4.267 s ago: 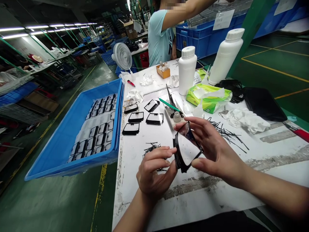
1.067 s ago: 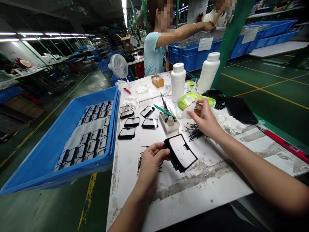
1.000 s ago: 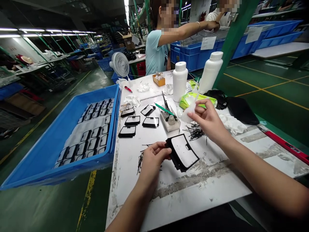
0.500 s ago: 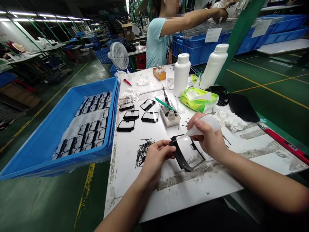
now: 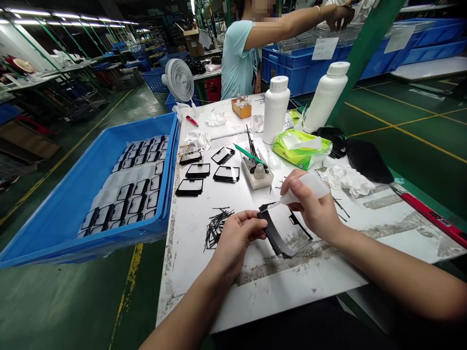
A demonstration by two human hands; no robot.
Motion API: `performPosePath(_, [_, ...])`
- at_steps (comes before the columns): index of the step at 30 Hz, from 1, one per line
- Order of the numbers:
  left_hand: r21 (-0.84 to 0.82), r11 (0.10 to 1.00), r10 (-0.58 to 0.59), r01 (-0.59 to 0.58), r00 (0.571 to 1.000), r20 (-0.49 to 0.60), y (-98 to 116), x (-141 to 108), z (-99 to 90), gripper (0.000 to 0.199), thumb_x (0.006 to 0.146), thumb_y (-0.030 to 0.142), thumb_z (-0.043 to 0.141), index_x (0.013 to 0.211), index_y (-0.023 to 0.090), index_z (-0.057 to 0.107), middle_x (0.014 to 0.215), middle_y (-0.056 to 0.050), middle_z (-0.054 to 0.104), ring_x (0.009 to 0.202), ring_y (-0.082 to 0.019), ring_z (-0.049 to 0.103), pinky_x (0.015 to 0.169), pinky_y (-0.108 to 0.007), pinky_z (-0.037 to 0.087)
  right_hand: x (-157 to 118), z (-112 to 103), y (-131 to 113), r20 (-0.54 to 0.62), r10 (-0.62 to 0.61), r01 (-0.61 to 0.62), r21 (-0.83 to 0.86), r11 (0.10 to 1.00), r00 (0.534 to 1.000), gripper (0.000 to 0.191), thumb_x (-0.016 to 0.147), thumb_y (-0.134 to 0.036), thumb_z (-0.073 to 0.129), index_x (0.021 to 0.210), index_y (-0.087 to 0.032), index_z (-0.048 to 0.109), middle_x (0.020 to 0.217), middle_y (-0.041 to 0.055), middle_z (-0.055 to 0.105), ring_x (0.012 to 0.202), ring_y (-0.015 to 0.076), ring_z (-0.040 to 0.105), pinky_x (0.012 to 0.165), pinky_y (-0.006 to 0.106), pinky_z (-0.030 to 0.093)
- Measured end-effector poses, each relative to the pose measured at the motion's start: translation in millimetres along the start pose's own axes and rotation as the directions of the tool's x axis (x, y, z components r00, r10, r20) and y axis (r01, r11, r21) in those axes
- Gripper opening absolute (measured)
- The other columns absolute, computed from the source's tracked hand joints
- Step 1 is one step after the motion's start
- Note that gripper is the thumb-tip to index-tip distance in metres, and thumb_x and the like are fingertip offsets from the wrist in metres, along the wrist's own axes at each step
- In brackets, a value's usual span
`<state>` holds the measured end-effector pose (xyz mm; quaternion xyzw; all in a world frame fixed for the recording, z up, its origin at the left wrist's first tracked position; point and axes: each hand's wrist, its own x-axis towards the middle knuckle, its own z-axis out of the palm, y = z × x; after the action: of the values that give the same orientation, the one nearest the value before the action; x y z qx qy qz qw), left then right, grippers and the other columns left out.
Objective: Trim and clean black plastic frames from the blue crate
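Note:
My left hand (image 5: pixel 242 236) pinches the left corner of a black frame (image 5: pixel 276 238) with a clear middle, tilted above the white table (image 5: pixel 262 306). In my right hand (image 5: pixel 314 206) is a white squeeze bottle (image 5: pixel 315 187), held between thumb and fingers. Its thin nozzle points down-left, with the tip at the frame's upper left corner, near my left fingertips. Whether the tip touches the frame, I cannot tell. A pile of thin black strips (image 5: pixel 215 228) lies left of my left hand. Several stacks of similar black frames (image 5: pixel 226 174) sit farther back.
Blue bin (image 5: pixel 170 180) with many frames at left; tool tray (image 5: pixel 260 181) behind the held frame. Two white bottles (image 5: pixel 276 109), a green wipes pack (image 5: pixel 301 150), crumpled cloth (image 5: pixel 348 181) and a red tool (image 5: pixel 432 214) stand or lie right. A person (image 5: pixel 239 58) is beyond the table.
The held frame is tilted slightly differently, and the squeeze bottle has shifted slightly left. Both hands keep their hold. The view has moved a little.

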<state>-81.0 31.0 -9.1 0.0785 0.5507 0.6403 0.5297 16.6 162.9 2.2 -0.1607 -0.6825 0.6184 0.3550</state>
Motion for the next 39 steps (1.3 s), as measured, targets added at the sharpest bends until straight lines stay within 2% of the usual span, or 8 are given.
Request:
performPosePath(21, [-0.004, 1.0, -0.007, 0.007, 1.0, 0.007, 1.0, -0.3, 0.1, 0.016, 0.064, 0.017, 0.069, 0.073, 0.012, 0.056, 0.069, 0.0, 0.055, 0.059, -0.008, 0.05, 0.062, -0.023, 0.042, 0.4, 0.6, -0.4, 0.008, -0.037, 0.038, -0.019, 0.999, 0.999, 0.031, 0.09, -0.038, 0.053, 0.071, -0.015, 0.056, 0.067, -0.0005, 0.048, 0.056, 0.0051, 0.045, 0.046, 0.015, 0.034])
performPosePath(39, [-0.02, 1.0, -0.018, 0.018, 1.0, 0.003, 0.9, -0.6, 0.2, 0.018, 0.063, 0.017, 0.069, 0.074, 0.012, 0.056, 0.069, 0.0, 0.055, 0.059, -0.008, 0.05, 0.063, -0.023, 0.042, -0.3, 0.3, -0.3, 0.015, -0.024, 0.024, 0.015, 1.0, 1.0, 0.03, 0.089, -0.039, 0.055, 0.07, -0.015, 0.057, 0.064, -0.0002, 0.047, 0.052, 0.0059, 0.041, 0.044, 0.016, 0.031])
